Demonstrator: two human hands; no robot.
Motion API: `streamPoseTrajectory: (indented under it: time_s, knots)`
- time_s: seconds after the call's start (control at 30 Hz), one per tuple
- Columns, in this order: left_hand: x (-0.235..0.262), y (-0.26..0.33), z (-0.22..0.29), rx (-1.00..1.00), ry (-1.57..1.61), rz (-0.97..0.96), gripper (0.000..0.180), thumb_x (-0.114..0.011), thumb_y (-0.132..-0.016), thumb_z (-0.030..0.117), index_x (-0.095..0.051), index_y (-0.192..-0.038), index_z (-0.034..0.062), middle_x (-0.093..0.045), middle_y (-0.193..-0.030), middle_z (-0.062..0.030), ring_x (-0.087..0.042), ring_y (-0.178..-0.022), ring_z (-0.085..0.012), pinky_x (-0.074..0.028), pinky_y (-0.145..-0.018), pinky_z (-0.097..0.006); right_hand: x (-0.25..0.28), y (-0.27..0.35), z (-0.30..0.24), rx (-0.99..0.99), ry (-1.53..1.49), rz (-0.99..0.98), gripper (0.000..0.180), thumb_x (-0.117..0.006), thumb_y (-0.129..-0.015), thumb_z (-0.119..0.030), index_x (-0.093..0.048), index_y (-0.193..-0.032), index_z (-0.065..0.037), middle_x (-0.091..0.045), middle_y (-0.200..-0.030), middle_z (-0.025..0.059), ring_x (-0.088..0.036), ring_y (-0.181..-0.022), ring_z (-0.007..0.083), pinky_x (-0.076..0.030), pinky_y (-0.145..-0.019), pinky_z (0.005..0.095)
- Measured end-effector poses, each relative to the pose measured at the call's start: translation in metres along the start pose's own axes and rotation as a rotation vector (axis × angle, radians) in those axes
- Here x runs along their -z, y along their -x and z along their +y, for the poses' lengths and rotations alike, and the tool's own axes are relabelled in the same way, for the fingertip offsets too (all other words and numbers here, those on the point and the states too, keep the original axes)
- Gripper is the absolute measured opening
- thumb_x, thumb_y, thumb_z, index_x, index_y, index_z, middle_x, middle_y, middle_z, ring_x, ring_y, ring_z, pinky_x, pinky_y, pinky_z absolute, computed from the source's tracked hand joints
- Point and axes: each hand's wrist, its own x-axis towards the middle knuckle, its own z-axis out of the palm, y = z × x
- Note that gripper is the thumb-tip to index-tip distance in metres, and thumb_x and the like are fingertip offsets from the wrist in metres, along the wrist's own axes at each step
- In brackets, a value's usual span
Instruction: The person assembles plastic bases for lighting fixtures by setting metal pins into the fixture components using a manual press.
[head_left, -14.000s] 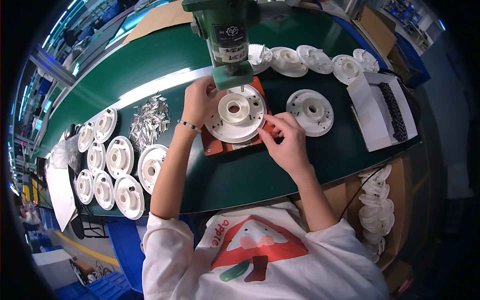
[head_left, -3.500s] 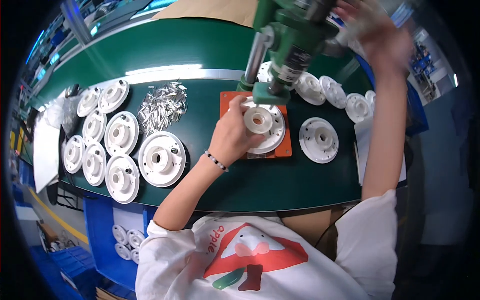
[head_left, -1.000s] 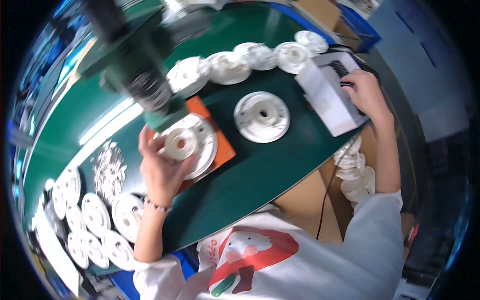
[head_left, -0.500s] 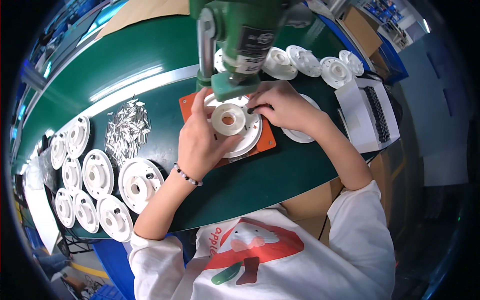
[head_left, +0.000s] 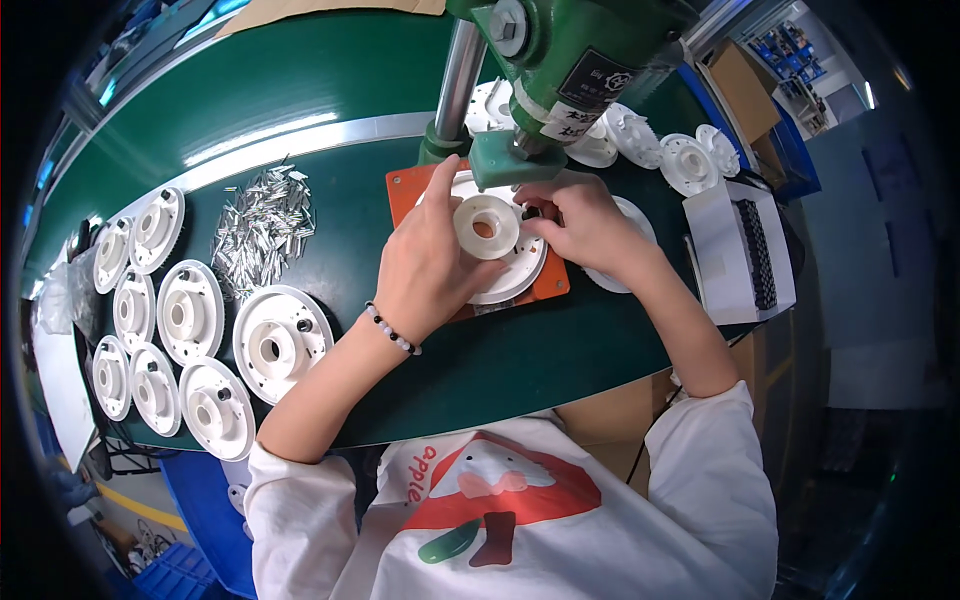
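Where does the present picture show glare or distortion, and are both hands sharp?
In the head view, a bright streak of glare lies toward the back of the green table; in the head view, its front edge bends and the corners go black; in the head view, the left hand and right hand look fairly sharp.

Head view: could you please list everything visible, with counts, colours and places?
Metal press: one, green, top centre
Square plate: one, orange, below press
Round plastic disc: one, white, on plate
More such discs: eight, white, left; one, right; at least five, back
Small part: one, black, at disc
Thin metal pins: uncounted, silver, left of press
Open box: one, white, right, holding black parts
Tabletop: one, green, centre
Crates: several, blue, lower left
Cardboard: several, brown, around table
Shirt: one, white, lower centre
Left hand: one, black-and-white beaded bracelet, gripping disc
Right hand: one, pinching small part
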Motion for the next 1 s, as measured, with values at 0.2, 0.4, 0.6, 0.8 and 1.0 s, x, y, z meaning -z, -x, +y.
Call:
streamPoseTrajectory:
  time_s: [0.2, 0.4, 0.6, 0.8, 1.0]
  knots:
    - [-0.002, -0.001, 0.001, 0.018, 0.039, 0.001, 0.092, -0.078, -0.057, 0.016, -0.023, -0.129, 0.0003, -0.057, -0.091, -0.0165, -0.057, -0.084, -0.0317, -0.047, -0.07, -0.038, -0.008, 0.01, 0.008, -0.053, -0.103, 0.083, 0.026, -0.069, -0.067, -0.005, -0.06, -0.092, -0.001, -0.059, -0.092, 0.0108, -0.061, -0.074, 0.0183, -0.05, -0.067, 0.0266]
    - [-0.001, -0.001, 0.001, 0.034, 0.031, -0.008, 0.093, -0.077, -0.056, 0.015, -0.023, -0.129, 0.0003, -0.057, -0.092, -0.017, -0.057, -0.084, -0.0323, -0.048, -0.07, -0.038, 0.0, 0.012, 0.024, -0.078, -0.722, 0.246, 0.016, -0.061, -0.076, 0.002, -0.055, -0.09, 0.004, -0.063, -0.085, 0.0094, -0.062, -0.076, 0.0141, -0.049, -0.068, 0.0238]
    - [-0.001, -0.001, 0.001, 0.02, 0.04, -0.01, 0.094, -0.077, -0.056, 0.014, -0.022, -0.13, 0.0012, -0.057, -0.093, -0.0175, -0.057, -0.085, -0.0328, -0.047, -0.071, -0.039, 0.002, 0.012, 0.009, 0.07, 0.033, 0.113, 0.024, -0.067, -0.073, -0.01, -0.056, -0.089, 0.002, -0.06, -0.072, 0.0124, -0.06, -0.065, 0.026, -0.048, -0.06, 0.0304]
    - [-0.003, 0.0, -0.003, -0.032, 0.009, 0.009, 0.097, -0.078, -0.057, 0.017, -0.019, -0.132, 0.0004, -0.059, -0.093, -0.0164, -0.059, -0.08, -0.0311, -0.048, -0.069, -0.036, 0.003, 0.007, 0.009, 0.25, 0.121, 0.14, 0.019, -0.07, -0.068, -0.011, -0.061, -0.079, 0.001, -0.061, -0.074, 0.0123, -0.061, -0.066, 0.0251, -0.049, -0.061, 0.0317]
    - [0.002, 0.0, 0.001, -0.015, -0.023, 0.013, 0.098, -0.078, -0.056, 0.018, -0.019, -0.132, -0.0001, -0.058, -0.092, -0.0165, -0.058, -0.081, -0.0323, -0.047, -0.071, -0.038, -0.006, 0.005, 0.01, 0.345, 0.123, 0.194, 0.019, -0.069, -0.067, -0.008, -0.064, -0.082, 0.001, -0.062, -0.076, 0.0132, -0.061, -0.067, 0.0249, -0.048, -0.063, 0.0316]
